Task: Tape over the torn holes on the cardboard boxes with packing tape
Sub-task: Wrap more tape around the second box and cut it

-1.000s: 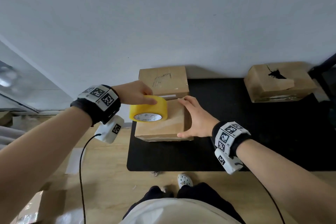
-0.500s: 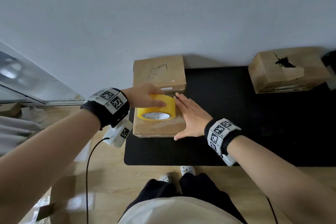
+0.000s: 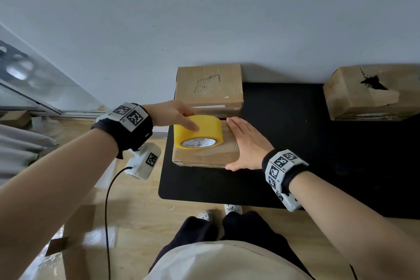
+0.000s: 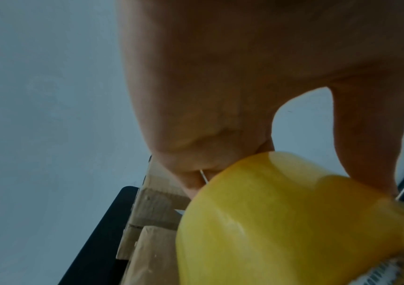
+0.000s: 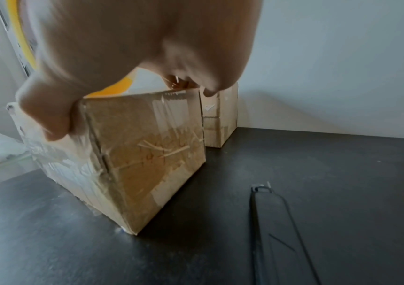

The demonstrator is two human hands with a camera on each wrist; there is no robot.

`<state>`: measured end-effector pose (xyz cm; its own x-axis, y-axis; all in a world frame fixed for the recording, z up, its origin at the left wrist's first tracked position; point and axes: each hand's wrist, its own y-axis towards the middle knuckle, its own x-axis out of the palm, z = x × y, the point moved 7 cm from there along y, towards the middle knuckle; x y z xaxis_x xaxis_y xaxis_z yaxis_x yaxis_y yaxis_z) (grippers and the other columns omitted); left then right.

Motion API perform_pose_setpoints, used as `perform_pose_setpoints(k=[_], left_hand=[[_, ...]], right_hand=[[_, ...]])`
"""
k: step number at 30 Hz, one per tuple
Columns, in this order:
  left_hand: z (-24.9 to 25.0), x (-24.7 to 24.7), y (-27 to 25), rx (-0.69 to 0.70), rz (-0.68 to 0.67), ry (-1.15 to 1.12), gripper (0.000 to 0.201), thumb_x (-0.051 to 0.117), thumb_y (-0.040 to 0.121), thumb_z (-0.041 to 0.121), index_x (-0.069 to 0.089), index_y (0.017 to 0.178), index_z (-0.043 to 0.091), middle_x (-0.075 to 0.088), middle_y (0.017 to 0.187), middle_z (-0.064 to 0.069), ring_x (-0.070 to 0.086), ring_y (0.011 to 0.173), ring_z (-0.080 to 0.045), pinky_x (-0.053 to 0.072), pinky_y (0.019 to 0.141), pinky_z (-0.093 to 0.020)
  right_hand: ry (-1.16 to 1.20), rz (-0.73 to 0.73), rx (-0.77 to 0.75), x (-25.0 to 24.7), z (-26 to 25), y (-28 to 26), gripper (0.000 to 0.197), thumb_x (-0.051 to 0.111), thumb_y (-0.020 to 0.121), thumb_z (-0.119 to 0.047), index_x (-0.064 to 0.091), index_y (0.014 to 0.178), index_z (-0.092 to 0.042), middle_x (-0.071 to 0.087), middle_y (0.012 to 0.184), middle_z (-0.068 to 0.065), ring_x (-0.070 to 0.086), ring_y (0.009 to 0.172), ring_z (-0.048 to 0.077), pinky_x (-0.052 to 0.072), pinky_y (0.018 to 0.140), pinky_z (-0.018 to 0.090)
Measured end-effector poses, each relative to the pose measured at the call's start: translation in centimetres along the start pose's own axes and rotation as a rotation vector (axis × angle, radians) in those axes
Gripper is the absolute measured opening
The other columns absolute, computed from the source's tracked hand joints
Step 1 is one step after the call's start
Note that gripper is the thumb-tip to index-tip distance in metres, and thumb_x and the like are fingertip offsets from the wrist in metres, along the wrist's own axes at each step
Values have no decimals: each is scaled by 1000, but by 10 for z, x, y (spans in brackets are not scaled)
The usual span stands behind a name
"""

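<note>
Head view: my left hand (image 3: 172,113) grips the yellow tape roll (image 3: 197,130) atop the near cardboard box (image 3: 204,157); my right hand (image 3: 246,143) presses it flat, fingers straight.

Black matte tabletop (image 3: 295,143), against a pale grey wall. Three brown cardboard boxes sit directly on it: near box at the left edge (image 3: 204,158), glossy clear tape on its sides (image 5: 147,154); second box (image 3: 209,84) just behind it, touching the wall, scuffed top; third box (image 3: 363,98) well apart at far right, jagged torn hole in its top. Flat black bar-shaped object (image 5: 276,231) lies on the surface right of the near box.
</note>
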<state>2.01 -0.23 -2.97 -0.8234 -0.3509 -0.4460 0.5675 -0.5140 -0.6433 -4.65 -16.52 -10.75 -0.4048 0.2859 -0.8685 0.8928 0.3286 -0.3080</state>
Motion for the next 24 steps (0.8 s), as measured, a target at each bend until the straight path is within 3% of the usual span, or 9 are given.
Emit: perform_pose_setpoints(k=[3,5,7,9,15,19,24], left_hand=[[2,-1,1,-4,-18,89,52,70,60,50,62,81,3,51,74,-3,46,71,-16,34,71,-27],[-3,-14,-3,-35,37,216,38,70,72,50,67,82,13,58,74,3,52,70,-13,38,66,-23],[-14,-29,-14,-79,85,319,30,65,67,56,64,68,27,58,67,10,53,66,-8,38,61,-23],[-28,-36,-24,-111,67,326,31,61,58,61,58,58,30,54,59,12,51,60,-7,35,58,-23],[-60,-41,-30,-189,145,480,43,65,77,54,66,75,11,60,70,-3,53,65,-17,40,64,-27],[-79,-32,-26,-208,156,468,43,63,78,55,68,79,12,63,73,-2,54,67,-15,42,67,-28],[-94,-26,-15,-212,200,491,40,62,78,56,70,91,18,65,83,2,58,80,-17,43,72,-28]], right_hand=[[3,-4,17,0,4,-1,128,80,61,-57,0,152,-16,4,158,0,7,146,16,6,116,27],[9,-1,41,0,9,-3,130,81,59,-57,0,152,-17,4,158,-1,8,146,16,10,117,29],[9,-12,48,0,11,-3,130,82,59,-56,-1,152,-19,4,158,-1,8,146,16,11,118,30],[6,-17,42,0,9,-1,131,82,58,-55,-1,152,-20,4,158,-1,8,146,17,13,119,31],[8,-10,49,-2,11,-3,131,84,57,-53,2,152,-19,5,158,-1,8,146,16,11,117,29],[-10,-13,45,-1,9,-1,132,84,56,-53,1,152,-19,5,158,-1,9,146,16,10,118,29],[-24,-22,49,-1,9,-1,131,84,57,-54,0,152,-19,4,158,-1,9,146,17,12,119,31]])
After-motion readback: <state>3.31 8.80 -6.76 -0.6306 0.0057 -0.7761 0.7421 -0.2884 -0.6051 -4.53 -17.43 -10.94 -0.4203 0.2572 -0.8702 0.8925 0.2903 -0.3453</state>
